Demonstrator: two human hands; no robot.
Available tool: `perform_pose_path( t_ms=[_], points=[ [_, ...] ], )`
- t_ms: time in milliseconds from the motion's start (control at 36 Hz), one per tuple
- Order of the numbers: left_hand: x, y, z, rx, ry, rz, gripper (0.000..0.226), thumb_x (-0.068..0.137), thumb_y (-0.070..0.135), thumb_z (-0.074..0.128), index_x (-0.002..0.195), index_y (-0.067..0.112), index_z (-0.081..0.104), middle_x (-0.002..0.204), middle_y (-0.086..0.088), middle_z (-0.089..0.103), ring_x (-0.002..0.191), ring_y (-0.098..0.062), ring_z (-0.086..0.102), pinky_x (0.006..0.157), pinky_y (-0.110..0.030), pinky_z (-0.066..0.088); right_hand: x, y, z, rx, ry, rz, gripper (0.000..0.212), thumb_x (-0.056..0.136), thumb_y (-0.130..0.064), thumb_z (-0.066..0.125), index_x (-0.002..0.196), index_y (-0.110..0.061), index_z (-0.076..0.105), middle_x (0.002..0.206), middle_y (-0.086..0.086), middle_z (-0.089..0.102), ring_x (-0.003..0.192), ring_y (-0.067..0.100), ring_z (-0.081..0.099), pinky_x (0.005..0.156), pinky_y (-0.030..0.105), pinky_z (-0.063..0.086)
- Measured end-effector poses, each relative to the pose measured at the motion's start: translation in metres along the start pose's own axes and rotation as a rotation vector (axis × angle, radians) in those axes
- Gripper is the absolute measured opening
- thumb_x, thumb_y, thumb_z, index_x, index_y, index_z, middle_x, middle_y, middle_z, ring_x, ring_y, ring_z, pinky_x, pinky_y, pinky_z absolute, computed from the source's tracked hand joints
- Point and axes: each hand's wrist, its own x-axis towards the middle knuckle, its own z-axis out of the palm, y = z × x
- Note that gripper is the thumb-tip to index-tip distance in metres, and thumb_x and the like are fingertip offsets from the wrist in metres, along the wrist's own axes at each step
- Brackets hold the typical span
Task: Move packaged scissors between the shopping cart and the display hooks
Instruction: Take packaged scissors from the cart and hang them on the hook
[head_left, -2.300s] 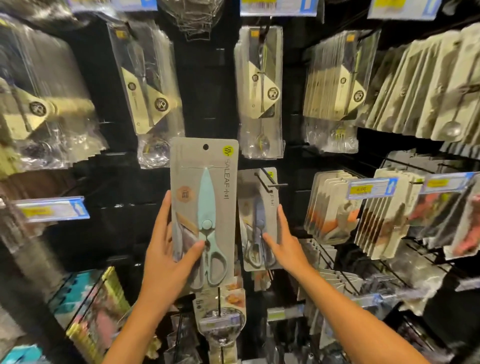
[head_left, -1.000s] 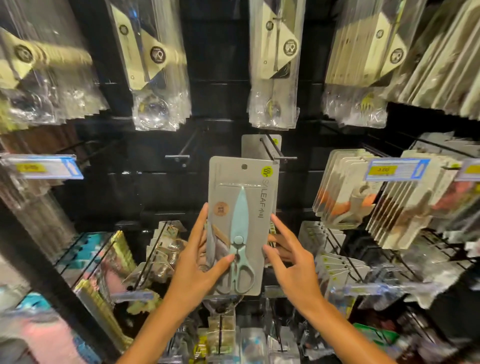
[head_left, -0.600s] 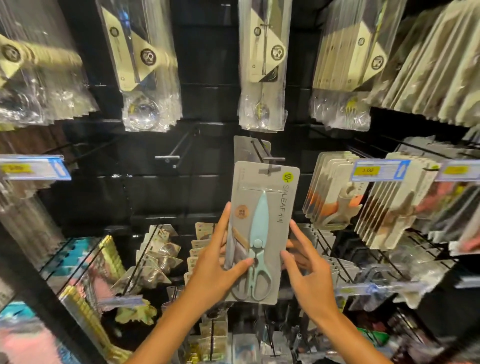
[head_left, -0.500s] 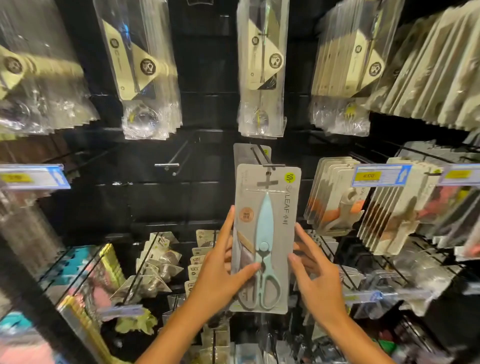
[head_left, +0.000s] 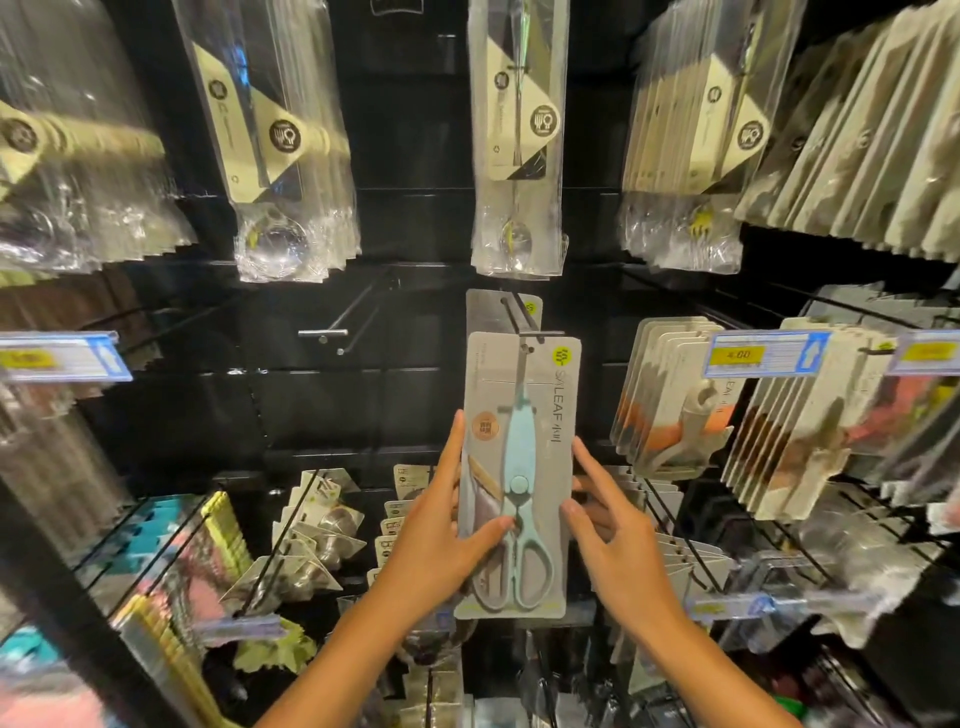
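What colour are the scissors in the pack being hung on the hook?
Pale blue-green, with grey-lined handle loops: the scissors on a grey card, clearest in the head view.

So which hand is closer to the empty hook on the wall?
The left hand. It grips the scissors pack below and right of the empty hook. The right hand touches the pack's far edge, farther right.

The bare hook (head_left: 332, 332) is the landmark. Around and below it the black back panel (head_left: 332, 415) lies open, so a hand could pass there. Right of it, the scissors pack (head_left: 519, 467) fills its peg. Above it hang spoon packets (head_left: 275, 156); further below, tag-fronted pegs (head_left: 311, 525) crowd the way.
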Motion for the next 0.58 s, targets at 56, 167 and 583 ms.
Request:
perform_pose_path(
  t_ms=[56,167,583],
  points=[
    [0.009,-0.003,0.000,0.049,-0.040,-0.029,0.113,0.089,0.032,0.075,0.149,0.060,-0.017,0.135,0.030,0.051,0.118,0.008,0.059,0.093,-0.014,0.051,0.006,0.004,0.002,-0.033,-0.022,-0.005,0.069,0.101,-0.015,0.057,0.153,-0.049,0.027,0.115,-0.031,0.064,0.099,0.010,0.070,0.087,0.027,0.059],
    [0.029,-0.003,0.000,0.099,-0.125,-0.051,0.116,0.095,0.026,0.069,0.149,0.042,-0.033,0.122,0.036,0.041,0.101,0.014,0.061,0.081,-0.006,0.049,0.025,0.014,0.007,-0.068,-0.115,0.000,0.083,0.100,-0.022,0.060,0.151,-0.062,0.008,0.146,-0.017,0.051,0.117,0.007,0.063,0.100,0.035,0.055],
    [0.115,-0.002,-0.004,0.135,-0.128,-0.154,0.123,0.088,0.034,0.076,0.154,0.031,-0.028,0.166,-0.003,0.019,0.148,-0.026,0.034,0.115,-0.038,0.034,0.128,0.034,0.030,-0.173,-0.178,0.047,0.097,0.090,-0.036,0.067,0.154,-0.055,-0.003,0.138,-0.002,0.051,0.124,0.014,0.054,0.104,0.042,0.050]
  ],
)
